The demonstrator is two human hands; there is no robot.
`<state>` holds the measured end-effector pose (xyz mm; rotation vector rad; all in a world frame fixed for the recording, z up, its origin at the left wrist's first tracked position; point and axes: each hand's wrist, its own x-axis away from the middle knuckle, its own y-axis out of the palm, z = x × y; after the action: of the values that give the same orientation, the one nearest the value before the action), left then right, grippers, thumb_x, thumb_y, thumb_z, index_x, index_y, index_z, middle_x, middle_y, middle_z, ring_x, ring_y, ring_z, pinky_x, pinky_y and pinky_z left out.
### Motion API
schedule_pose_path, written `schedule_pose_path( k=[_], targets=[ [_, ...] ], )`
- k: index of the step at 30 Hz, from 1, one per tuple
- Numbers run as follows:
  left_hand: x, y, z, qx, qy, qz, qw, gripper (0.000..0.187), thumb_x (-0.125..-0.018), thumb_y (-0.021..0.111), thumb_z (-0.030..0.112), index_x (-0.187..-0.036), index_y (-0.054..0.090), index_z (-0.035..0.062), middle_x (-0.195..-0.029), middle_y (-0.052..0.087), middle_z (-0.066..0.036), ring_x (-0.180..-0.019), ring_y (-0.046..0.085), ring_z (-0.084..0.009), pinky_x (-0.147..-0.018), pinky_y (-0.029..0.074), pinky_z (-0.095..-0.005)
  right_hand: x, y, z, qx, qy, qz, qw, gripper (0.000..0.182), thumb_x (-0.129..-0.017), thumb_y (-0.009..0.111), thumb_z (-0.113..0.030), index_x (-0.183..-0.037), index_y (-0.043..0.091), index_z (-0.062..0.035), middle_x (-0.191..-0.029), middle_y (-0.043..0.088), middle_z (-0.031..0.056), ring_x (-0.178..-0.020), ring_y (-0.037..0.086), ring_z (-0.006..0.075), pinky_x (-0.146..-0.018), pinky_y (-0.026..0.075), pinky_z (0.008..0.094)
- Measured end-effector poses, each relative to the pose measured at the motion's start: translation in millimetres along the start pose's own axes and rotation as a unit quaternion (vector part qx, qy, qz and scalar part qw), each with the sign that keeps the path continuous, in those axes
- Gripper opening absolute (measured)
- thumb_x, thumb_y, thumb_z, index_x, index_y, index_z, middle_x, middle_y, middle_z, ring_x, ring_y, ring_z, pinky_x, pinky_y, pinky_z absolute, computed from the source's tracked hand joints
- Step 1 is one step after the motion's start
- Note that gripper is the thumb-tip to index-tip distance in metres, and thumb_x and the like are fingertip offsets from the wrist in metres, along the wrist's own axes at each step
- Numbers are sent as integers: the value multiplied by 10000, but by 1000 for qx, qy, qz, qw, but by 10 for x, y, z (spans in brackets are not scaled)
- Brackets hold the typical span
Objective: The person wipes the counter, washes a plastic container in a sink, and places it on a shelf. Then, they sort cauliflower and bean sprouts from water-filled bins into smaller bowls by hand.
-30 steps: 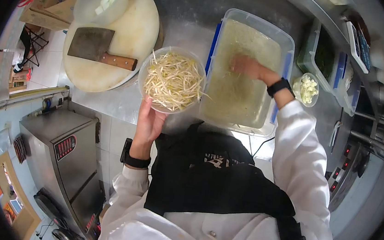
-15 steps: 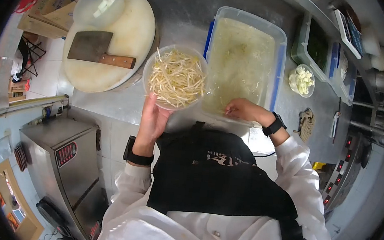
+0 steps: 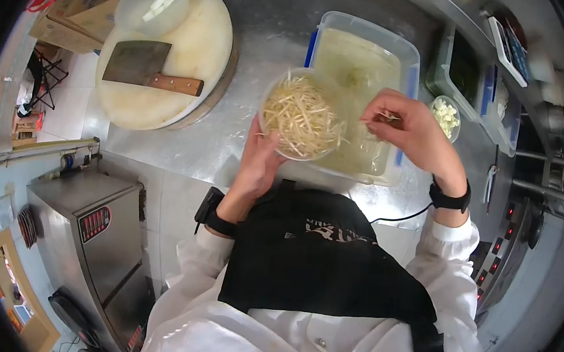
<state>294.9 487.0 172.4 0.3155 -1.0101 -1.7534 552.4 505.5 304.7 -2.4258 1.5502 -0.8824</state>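
Note:
My left hand (image 3: pixel 261 160) grips a round clear plastic bowl (image 3: pixel 291 155) by its near left side, thumb over the rim. Bean sprouts (image 3: pixel 300 115) are heaped in it, some poking past the edge. The bowl overlaps the left part of a rectangular clear plastic tub (image 3: pixel 403 44) of cloudy, yellowish water (image 3: pixel 368 55). Over the tub's right side is my right hand (image 3: pixel 409 127), its fingers curled and pinched together. A few thin pale strands, seemingly bean sprouts, show between those fingers; the rest of the grip is hidden.
On the left, a cleaver (image 3: pixel 136 63) and a clear container (image 3: pixel 131 15) with white pieces lie on a round cutting board (image 3: pixel 132 111). A small bowl of pale chopped pieces (image 3: pixel 445 117) and a lidded tub (image 3: pixel 447 49) stand at the right on the steel counter (image 3: pixel 270 12).
The sprout bowl has moved right, over the tub's left part. My right hand has risen from the tub's near edge and moved up and right, now with thin strands showing in its fingers.

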Motion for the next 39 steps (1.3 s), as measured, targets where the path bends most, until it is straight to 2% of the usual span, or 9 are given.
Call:
schedule_pose_path(
  k=[3, 5, 6, 19, 25, 31, 33, 37, 39],
  targets=[
    [-112, 209, -97, -6, -13, -4, 1000, 627, -875, 538, 214, -1370, 167, 108, -1320, 364, -98, -1187, 411, -224, -928, 416, -394, -107, 251, -321, 26, -53, 45, 997, 151, -806, 551, 15, -953, 582, 0, -1040, 548, 76, -858, 568, 145, -715, 468, 252],
    [-142, 247, -131, 1, -19, -6, 1000, 635, -868, 548, 187, -1371, 166, 112, -1315, 367, -89, -1184, 413, -213, -929, 418, -382, -153, 395, -225, 208, -194, 111, 952, 238, -814, 546, -11, -1049, 573, -33, -1115, 525, 114, -966, 558, 266, -794, 464, 319],
    [-153, 264, -131, 1, -18, -4, 1000, 635, -868, 548, 187, -1371, 166, 112, -1315, 367, -89, -1184, 413, -213, -929, 418, -382, -90, 377, -244, 219, -168, 102, 956, 316, -824, 517, -7, -1134, 545, -61, -1191, 498, 150, -1053, 509, 348, -877, 424, 360],
    [-272, 166, -223, 74, -82, -13, 994, 476, -910, 471, 269, -1313, 277, 107, -1280, 424, -84, -1183, 426, -219, -929, 411, -436, 86, 88, -355, 126, -180, 54, 974, 364, -830, 424, 67, -1166, 522, -33, -1213, 524, 141, -1157, 475, 286, -935, 392, 327],
    [-158, -160, 27, 29, -47, 16, 998, 558, -917, 380, 403, -1346, 266, 65, -1368, 335, -117, -1221, 380, -276, -1002, 328, -457, -82, -480, 438, -32, -45, 230, 972, 216, -882, 445, -10, -1031, 601, -23, -873, 623, 39, -845, 546, 86, -774, 443, 222],
    [53, -452, 326, 38, 24, 73, 996, 551, -912, 410, 390, -1337, 286, 61, -1346, 367, -117, -1213, 392, -269, -994, 338, -457, -618, -394, 1634, -61, 22, 207, 976, 345, -822, 394, 84, -1109, 554, -25, -966, 606, 106, -838, 579, 151, -768, 463, 241],
    [106, -553, 358, 17, 51, 95, 994, 556, -913, 408, 390, -1341, 277, 60, -1351, 357, -116, -1217, 387, -269, -990, 348, -455, -830, -377, 1767, 105, -46, 241, 964, 453, -769, 384, 124, -1165, 516, -50, -1079, 556, 197, -936, 574, 278, -837, 458, 312],
    [146, -572, 396, 29, 59, 114, 991, 567, -912, 411, 386, -1352, 254, 65, -1363, 338, -114, -1226, 374, -274, -992, 351, -455, -1138, -342, 2223, 335, -123, 220, 908, 464, -758, 457, 58, -1200, 496, -79, -1161, 493, 251, -1065, 492, 371, -910, 414, 375],
    [175, -572, 387, 27, 65, 121, 990, 570, -911, 414, 385, -1353, 251, 66, -1366, 332, -115, -1229, 370, -278, -995, 348, -458, -1066, -170, 2001, 278, 45, 34, 959, 447, -799, 498, -35, -1243, 459, -67, -1240, 463, 198, -1172, 411, 342, -997, 327, 350]
  ],
)
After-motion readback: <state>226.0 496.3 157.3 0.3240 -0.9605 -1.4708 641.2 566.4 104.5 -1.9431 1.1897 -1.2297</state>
